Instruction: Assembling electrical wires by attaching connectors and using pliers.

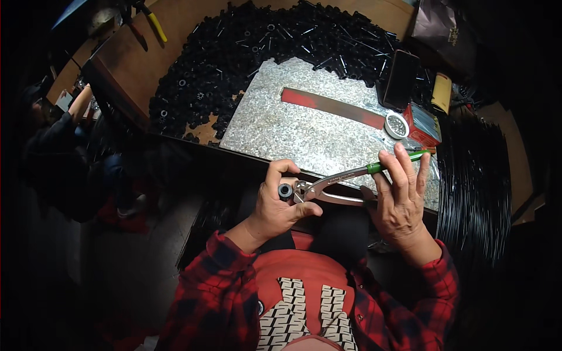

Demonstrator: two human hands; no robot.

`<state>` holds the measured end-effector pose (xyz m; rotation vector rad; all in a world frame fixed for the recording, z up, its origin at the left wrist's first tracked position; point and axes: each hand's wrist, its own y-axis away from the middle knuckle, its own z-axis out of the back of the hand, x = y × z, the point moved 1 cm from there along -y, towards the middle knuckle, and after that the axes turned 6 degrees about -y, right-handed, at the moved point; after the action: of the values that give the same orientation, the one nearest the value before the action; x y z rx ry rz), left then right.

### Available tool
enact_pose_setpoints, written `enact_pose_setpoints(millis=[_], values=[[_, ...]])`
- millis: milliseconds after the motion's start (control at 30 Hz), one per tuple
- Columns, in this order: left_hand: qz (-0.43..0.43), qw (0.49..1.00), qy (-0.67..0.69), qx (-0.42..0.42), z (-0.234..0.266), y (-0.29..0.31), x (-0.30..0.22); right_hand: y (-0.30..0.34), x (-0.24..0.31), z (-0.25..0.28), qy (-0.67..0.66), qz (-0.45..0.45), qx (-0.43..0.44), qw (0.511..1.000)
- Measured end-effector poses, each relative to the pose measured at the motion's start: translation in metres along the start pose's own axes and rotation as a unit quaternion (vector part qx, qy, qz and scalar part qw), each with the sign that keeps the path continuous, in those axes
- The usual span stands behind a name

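Observation:
My left hand (270, 206) is closed around a small black round part (285, 192) with a hole in its end, held just off the table's front edge. My right hand (401, 202) grips pliers (345, 175) with green handles, its fingers along the upper handle. The handles are spread apart, and the metal jaws meet the black part between my left thumb and forefinger. Exactly what the jaws bite on is too small to make out. Part of the lower handle is hidden behind my right hand.
A grey speckled board (263, 117) bears a red-brown strip (331, 107) and a white cup (396, 125) of small metal bits. Behind lies a heap of black parts (199, 76). A phone (401, 79), a red box (422, 126) and black rods (474, 181) line the right. Another person (64, 123) sits left.

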<state>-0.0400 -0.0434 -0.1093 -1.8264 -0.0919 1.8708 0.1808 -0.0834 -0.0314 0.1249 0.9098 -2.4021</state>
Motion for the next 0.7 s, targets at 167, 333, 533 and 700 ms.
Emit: enact_pose_setpoints(millis=[167, 333, 533, 700], values=[[-0.010, 0.997, -0.039, -0.068, -0.004, 0.000, 0.013, 0.003, 0.006, 0.001, -0.063, -0.049, 0.049, 0.996], [-0.016, 0.996, -0.063, -0.064, 0.002, 0.000, 0.010, 0.008, 0.010, 0.006, -0.005, -0.005, 0.017, 1.000], [-0.020, 0.999, -0.048, 0.012, 0.014, 0.003, 0.020, 0.016, 0.015, 0.014, -0.232, -0.044, 0.177, 0.955], [-0.093, 0.992, -0.035, 0.078, 0.013, 0.000, 0.019, 0.034, 0.026, 0.010, -0.711, -0.416, 0.485, 0.294]])
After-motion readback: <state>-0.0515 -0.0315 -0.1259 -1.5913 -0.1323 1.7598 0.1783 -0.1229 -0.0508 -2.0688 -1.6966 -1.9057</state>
